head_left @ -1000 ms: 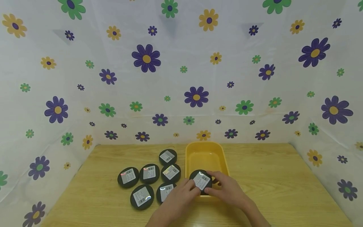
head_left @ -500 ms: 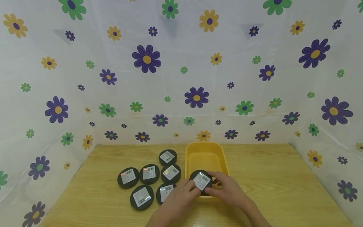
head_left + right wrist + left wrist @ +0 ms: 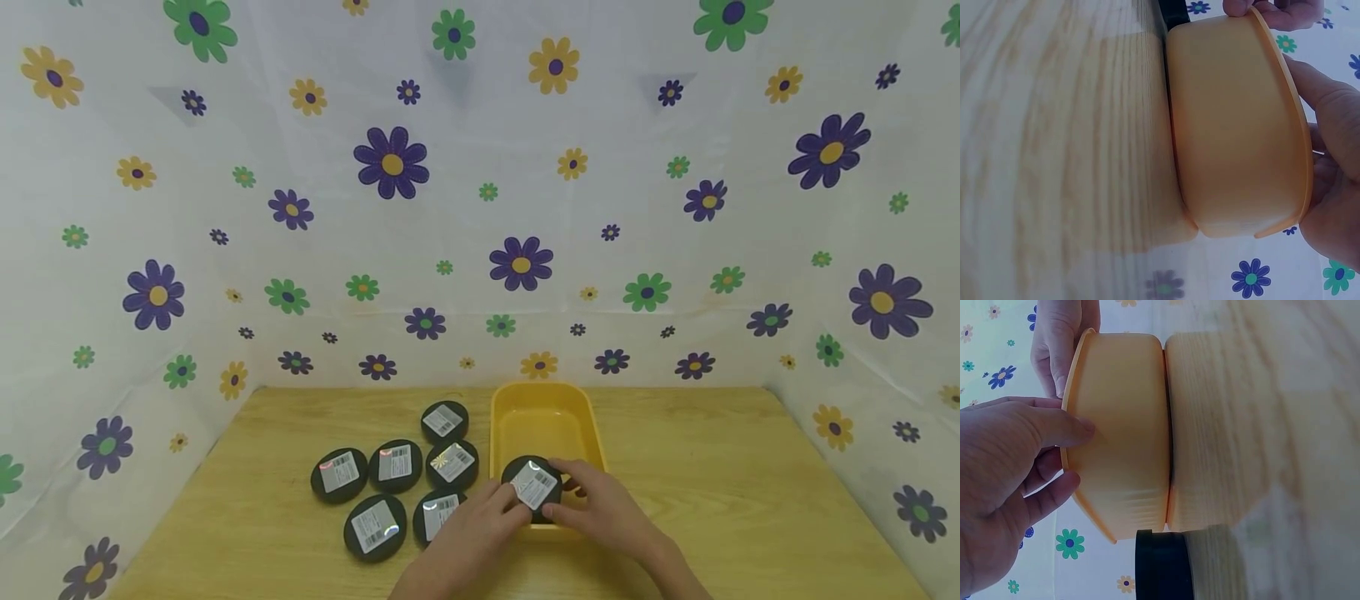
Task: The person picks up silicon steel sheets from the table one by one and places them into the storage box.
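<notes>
Flowered cloth walls off the back and both sides of the tabletop, whose bare right half leaves the most open room. The yellow tray could slide or tip if a wrist leans on its near rim, though its far end offers bare floor. The right hand grasps the disc's right edge between thumb and bent finger; the left hand grips the left side, its thumb showing before the tray's outer wall. Six other discs crowd the left, one just beside the tray, so a leftward elbow might knock them. The held black disc sits within the tray's near end; an uneven release could make it drop or catch the wall.
</notes>
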Tool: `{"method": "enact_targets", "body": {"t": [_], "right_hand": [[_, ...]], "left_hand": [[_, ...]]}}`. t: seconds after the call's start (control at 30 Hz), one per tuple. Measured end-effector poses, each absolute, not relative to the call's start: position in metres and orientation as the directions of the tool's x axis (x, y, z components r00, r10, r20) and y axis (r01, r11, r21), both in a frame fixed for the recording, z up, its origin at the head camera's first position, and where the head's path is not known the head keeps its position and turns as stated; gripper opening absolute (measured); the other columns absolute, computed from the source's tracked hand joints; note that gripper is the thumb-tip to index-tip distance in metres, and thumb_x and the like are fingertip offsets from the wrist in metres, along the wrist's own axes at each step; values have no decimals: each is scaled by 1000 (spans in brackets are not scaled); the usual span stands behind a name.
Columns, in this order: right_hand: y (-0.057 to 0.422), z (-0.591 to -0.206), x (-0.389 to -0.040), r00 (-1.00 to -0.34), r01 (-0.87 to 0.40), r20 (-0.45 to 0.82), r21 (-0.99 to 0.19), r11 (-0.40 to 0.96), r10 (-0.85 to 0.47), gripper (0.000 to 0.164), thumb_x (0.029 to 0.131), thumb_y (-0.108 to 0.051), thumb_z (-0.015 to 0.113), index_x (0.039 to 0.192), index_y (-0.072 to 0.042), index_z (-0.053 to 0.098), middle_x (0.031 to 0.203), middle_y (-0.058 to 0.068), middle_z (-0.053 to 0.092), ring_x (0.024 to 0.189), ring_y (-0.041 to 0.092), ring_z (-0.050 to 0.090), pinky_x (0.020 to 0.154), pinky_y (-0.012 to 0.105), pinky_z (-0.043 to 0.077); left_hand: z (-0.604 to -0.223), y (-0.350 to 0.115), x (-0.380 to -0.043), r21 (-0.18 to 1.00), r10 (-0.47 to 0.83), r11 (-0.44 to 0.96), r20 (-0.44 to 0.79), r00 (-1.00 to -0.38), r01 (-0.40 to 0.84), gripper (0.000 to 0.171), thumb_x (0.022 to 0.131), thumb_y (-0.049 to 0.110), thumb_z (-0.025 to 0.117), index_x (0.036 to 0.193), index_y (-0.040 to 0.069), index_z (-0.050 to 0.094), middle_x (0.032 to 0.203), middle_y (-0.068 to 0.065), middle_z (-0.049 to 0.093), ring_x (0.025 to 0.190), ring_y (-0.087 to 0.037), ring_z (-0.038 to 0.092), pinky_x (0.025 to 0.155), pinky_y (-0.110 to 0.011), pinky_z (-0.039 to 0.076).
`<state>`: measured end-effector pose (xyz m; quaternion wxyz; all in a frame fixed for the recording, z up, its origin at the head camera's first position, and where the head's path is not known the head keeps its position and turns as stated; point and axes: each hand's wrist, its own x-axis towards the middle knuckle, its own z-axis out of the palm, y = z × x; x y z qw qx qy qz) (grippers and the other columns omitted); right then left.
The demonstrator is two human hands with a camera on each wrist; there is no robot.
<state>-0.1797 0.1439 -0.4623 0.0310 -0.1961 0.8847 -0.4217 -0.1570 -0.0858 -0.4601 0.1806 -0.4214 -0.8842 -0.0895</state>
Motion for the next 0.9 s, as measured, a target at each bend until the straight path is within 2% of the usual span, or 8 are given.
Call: {"method": "enact_targets", "body": {"t": [0.2, 0.4, 0.53, 0.63, 0.77, 0.9], "right_hand": [[144, -462, -179, -917, -330, 115, -758, 563, -383, 58, 88, -37, 74, 136, -11, 56, 131, 9, 62, 109, 28, 61, 89, 49, 52], [144, -461, -177, -910, -360, 154, -755, 549, -384, 51, 89, -32, 74, 134, -13, 58, 132, 5, 60, 116, 28, 59, 95, 51, 50], [144, -455, -172, -913, -382, 195, -713, 587, -357, 49, 87, -30, 76, 131, -15, 60, 131, 4, 60, 121, 28, 57, 99, 53, 47], [147, -451, -166, -892, -451, 301, -624, 638, -337, 48, 84, -25, 80, 127, -13, 63, 129, 5, 59, 119, 29, 58, 97, 51, 49], [155, -450, -158, -791, -581, 497, -425, 695, -357, 45, 77, -18, 85, 118, -11, 68, 127, 8, 58, 114, 28, 59, 89, 46, 54], [166, -451, -150, -701, -640, 580, -255, 725, -415, 43, 73, -20, 88, 112, -18, 69, 124, 6, 59, 110, 24, 59, 86, 42, 56]], "left_hand": [[-461, -86, -158, 5, 712, 630, 396, -580, 777, 18, 90, 13, 71, 105, 21, 67, 106, 4, 59, 93, -10, 53, 84, -21, 50], [-461, -86, -158, 7, 710, 635, 391, -586, 773, 18, 90, 13, 72, 105, 22, 68, 107, 4, 59, 94, -10, 54, 85, -21, 50], [-461, -86, -157, 5, 709, 635, 394, -585, 772, 18, 89, 12, 72, 105, 21, 68, 106, 4, 59, 93, -11, 54, 83, -21, 50], [-461, -86, -157, -2, 708, 632, 409, -576, 775, 17, 89, 11, 71, 103, 21, 68, 103, 4, 58, 92, -11, 53, 81, -22, 50], [-462, -86, -158, -4, 707, 626, 424, -566, 780, 17, 89, 9, 69, 101, 21, 67, 101, 5, 57, 91, -11, 52, 78, -22, 49], [-461, -86, -157, 6, 706, 627, 418, -572, 779, 18, 88, 9, 70, 101, 21, 68, 100, 6, 56, 90, -11, 51, 78, -22, 48]]}}
